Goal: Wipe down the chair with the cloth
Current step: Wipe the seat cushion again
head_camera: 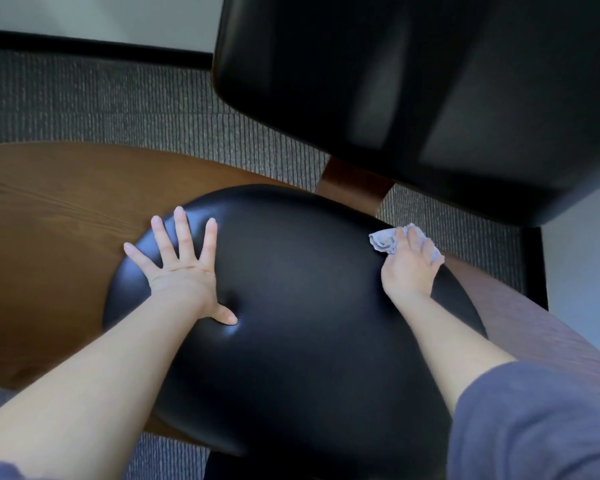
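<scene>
- one black padded seat cushion (309, 306) of the chair fills the middle of my head view, glossy and rounded.
- a small crumpled grey cloth (383, 240) lies on the cushion's far right edge.
- my right hand (409, 268) lies on top of the cloth, fingers close together and fairly flat, pressing it to the leather; cloth peeks out on both sides.
- my left hand (182, 271) holds nothing. it is spread wide and flat on the cushion's left side, and the thumb (227, 317) dents the padding.
- a brown wooden shell (49, 237) shows under the cushion at left.
- the black backrest (413, 91) stands beyond the seat, upper right.
- a blue-grey sleeve (534, 427) covers my right arm above the elbow.
- grey ribbed carpet (101, 109) lies around the chair.
</scene>
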The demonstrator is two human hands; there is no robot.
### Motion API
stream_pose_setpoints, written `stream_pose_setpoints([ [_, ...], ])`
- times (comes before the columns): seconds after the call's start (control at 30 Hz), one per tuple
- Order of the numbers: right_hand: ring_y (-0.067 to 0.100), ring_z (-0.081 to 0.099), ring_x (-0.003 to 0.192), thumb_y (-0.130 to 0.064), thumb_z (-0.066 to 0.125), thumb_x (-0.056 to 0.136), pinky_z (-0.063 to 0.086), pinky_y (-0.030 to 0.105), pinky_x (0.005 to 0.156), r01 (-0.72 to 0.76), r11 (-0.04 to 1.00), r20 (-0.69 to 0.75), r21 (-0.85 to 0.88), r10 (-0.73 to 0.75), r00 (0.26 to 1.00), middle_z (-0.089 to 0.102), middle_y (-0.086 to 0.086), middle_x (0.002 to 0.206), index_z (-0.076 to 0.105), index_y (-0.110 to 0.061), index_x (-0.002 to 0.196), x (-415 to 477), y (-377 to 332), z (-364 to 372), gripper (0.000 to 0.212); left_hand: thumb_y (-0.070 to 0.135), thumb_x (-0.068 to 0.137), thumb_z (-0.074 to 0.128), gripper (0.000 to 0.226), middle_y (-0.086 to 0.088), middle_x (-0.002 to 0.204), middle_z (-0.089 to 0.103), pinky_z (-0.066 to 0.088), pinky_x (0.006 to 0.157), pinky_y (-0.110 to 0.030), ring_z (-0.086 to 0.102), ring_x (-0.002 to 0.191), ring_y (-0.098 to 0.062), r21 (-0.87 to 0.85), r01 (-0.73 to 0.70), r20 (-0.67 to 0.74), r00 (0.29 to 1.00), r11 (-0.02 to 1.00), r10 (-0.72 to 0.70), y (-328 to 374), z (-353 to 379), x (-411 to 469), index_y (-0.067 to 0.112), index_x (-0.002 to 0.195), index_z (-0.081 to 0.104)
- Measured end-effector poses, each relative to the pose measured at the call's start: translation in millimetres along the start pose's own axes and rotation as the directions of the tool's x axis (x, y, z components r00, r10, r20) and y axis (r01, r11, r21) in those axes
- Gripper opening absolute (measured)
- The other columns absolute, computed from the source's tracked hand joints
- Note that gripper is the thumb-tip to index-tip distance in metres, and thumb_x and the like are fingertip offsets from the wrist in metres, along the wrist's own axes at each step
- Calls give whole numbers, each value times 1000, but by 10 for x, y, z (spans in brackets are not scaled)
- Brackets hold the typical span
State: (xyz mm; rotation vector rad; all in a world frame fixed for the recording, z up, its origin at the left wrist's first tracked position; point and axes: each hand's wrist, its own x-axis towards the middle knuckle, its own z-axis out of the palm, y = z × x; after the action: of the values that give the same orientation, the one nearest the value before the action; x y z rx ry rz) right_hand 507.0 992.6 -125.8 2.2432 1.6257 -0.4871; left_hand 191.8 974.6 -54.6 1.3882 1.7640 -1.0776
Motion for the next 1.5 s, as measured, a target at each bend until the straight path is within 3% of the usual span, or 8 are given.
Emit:
stream_pose_setpoints([
  [0.13, 38, 13, 145, -5, 43, 89, 14, 54, 114, 260, 962, 12, 84, -261, 965, 21, 3, 160, 32, -16, 148, -111, -451, 89, 61, 86, 49, 68, 156, -24, 133, -57, -2, 102, -78, -42, 129, -53, 4, 4, -10, 1000, 1000, -4, 9, 14, 12, 21, 121, -54],
  [0.33, 37, -3, 150, -9, 40, 93, 3, 54, 120, 670, 737, 125, 87, -675, 727, 6, 1, 165, 17, -15, 156, -793, -728, 195, 67, 86, 50, 67, 155, -24, 137, -54, -1, 103, -78, -40, 131, -52, 35, 14, -73, 997, 999, -12, 2, 69, 12, 21, 126, -52],
  [0.47, 41, 21, 146, -24, 26, 87, 17, 54, 117, 578, 816, 148, -29, -568, 810, 28, 9, 159, 34, -10, 151, -872, -130, 230, 65, 89, 50, 63, 154, -24, 145, -45, 4, 107, -74, -31, 137, -52, 66, -14, -189, 982, 998, 27, -18, 147, -27, 20, 135, -45],
  [0.57, 43, 37, 138, -19, 58, 84, 20, 51, 111, 366, 921, 34, -134, -365, 930, 40, 13, 153, 47, -8, 143, -954, 450, 248, 62, 90, 60, 54, 141, -24, 150, -38, 5, 111, -70, -27, 141, -48, 119, -66, -276, 956, 991, 97, -52, 238, -91, 18, 146, -33],
  [0.87, 39, 0, 150, -20, 46, 96, 0, 53, 119, -65, 998, -7, -17, 65, 998, 2, 10, 164, 21, -13, 155, -1617, 571, 205, 64, 94, 65, 35, 129, -17, 140, -49, -4, 107, -72, -34, 138, -46, 364, -221, -207, 928, 905, 309, -231, 603, -321, 17, 135, -40],
  [1.1, 42, 3, 149, -29, 7, 82, 6, 57, 119, 210, 965, 72, 154, -223, 972, 9, 9, 164, 28, -11, 153, -2070, -608, 430, 76, 91, 66, 43, 129, -12, 140, -49, -5, 109, -69, -32, 141, -39, 481, -298, -180, 887, 824, 425, -441, 731, -390, 19, 136, -40],
  [1.33, 34, -15, 149, -23, 40, 99, -12, 47, 119, 600, 795, 99, 87, -607, 789, -7, 3, 165, 7, -15, 157, -2243, -1083, 507, 67, 90, 66, 44, 127, -8, 150, -42, -8, 112, -63, -32, 143, -33, 466, -300, -255, 856, 832, 451, -548, 825, -395, 26, 148, -30],
  [1.5, 37, 27, 145, -27, 33, 84, 23, 53, 118, 607, 794, 117, -29, -600, 791, 33, 9, 157, 38, -8, 148, -2221, -356, 590, 67, 92, 64, 43, 125, -11, 153, -40, -1, 112, -66, -32, 141, -39, 434, -236, -272, 886, 869, 376, -523, 843, -452, 33, 144, -32],
])
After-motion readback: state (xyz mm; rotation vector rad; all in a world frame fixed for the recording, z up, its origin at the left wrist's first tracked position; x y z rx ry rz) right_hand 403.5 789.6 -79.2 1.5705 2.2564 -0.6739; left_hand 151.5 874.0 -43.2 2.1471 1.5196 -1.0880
